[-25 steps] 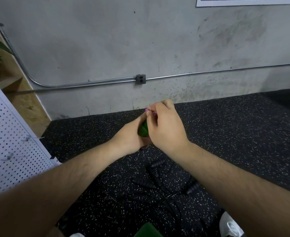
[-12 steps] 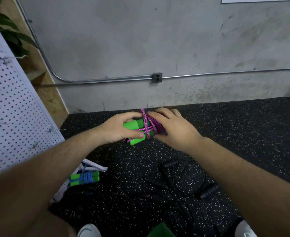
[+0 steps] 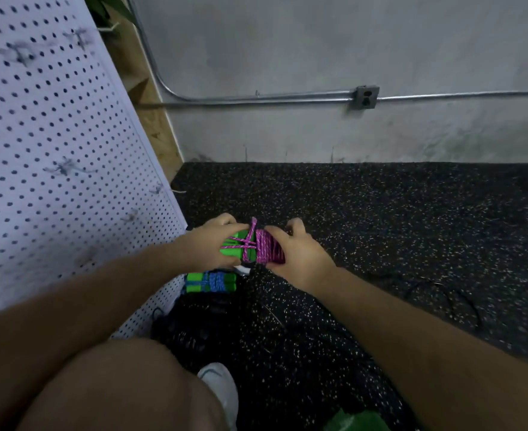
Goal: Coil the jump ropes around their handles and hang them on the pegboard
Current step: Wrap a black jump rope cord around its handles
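Observation:
A pink jump rope (image 3: 264, 248) is coiled tightly around its two green handles (image 3: 236, 247), held low over the floor in the middle of the view. My left hand (image 3: 208, 248) grips the green handle end. My right hand (image 3: 298, 256) grips the pink coiled end, and a short pink loop sticks up between the hands. A second bundle, green handles wrapped in blue rope (image 3: 211, 282), lies just below my left hand at the foot of the white pegboard (image 3: 54, 157), which leans along the left side.
Black speckled rubber floor (image 3: 381, 228) stretches to a grey concrete wall with a metal conduit and outlet box (image 3: 365, 97). A dark heap of black ropes (image 3: 194, 331) lies by the pegboard's lower edge. My knee (image 3: 116, 387) and white shoe (image 3: 220, 387) are at the bottom.
The view has swung left and down toward the pegboard. My hands turned the pink bundle sideways so handles and coil show; the blue-wrapped bundle now appears beneath them.

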A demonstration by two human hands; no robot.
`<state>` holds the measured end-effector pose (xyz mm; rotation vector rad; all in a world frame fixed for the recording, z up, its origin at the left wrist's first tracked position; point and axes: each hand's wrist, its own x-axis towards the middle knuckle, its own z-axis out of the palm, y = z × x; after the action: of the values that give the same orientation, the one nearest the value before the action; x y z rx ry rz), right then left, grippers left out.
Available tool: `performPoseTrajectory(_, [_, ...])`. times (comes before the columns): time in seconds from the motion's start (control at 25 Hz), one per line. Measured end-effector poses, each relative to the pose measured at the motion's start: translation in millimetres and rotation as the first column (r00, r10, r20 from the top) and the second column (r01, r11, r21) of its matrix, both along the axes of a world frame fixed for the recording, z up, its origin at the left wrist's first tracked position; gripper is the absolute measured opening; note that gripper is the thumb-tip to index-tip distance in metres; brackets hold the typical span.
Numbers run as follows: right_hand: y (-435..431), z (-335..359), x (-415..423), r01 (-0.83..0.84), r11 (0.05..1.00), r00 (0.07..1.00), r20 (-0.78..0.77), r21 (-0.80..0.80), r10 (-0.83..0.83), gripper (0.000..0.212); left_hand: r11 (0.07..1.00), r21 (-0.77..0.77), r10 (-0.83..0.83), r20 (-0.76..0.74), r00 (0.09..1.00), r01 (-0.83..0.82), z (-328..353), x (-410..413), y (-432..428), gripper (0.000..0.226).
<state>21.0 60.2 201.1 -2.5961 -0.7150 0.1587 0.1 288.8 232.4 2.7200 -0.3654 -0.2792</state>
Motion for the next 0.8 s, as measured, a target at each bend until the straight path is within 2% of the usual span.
performPoseTrajectory(0.08, [30.0,-35.2,1.5,-0.015,1.000,0.995,-0.096,-0.004,0.015,0.078,0.999,0.016,0.051,-0.033,0.998,-0.051,-35.1,-5.9,25.0,0.063])
performPoseTrajectory(0.2, [69.4,-81.3,-7.4,-0.004,1.000,0.982,-0.188,0.027,0.009,0.070,0.994,-0.013,0.113,0.001,0.994,-0.113,-88.2,-17.6,56.5,0.070])
performPoseTrajectory(0.36, [115.1,-125.2,-3.8,0.044,0.989,0.961,-0.276,0.140,-0.004,0.052,0.959,0.005,0.284,0.001,0.959,-0.284,-146.5,-23.4,89.0,0.056])
performPoseTrajectory(0.48, [140.4,-159.1,-1.0,-0.039,0.981,0.918,-0.381,0.188,0.110,0.061,0.917,0.004,0.399,-0.004,0.917,-0.399,-174.2,-27.2,98.2,0.039])
performPoseTrajectory(0.56, [146.8,-173.8,-6.3,-0.092,0.988,0.890,-0.434,0.125,0.138,0.066,0.921,0.008,0.389,-0.016,0.921,-0.389,-188.0,-29.4,91.2,0.050])
performPoseTrajectory(0.64, [141.2,-183.8,-11.0,-0.069,0.989,0.904,-0.411,0.131,0.117,0.061,0.933,0.008,0.360,-0.014,0.933,-0.360,-196.0,-31.7,72.7,0.056])
performPoseTrajectory(0.8, [93.1,-183.5,-7.9,-0.046,0.997,0.959,-0.278,0.065,0.062,0.044,0.962,0.020,0.274,-0.004,0.962,-0.273,-201.6,-18.2,14.6,0.050])
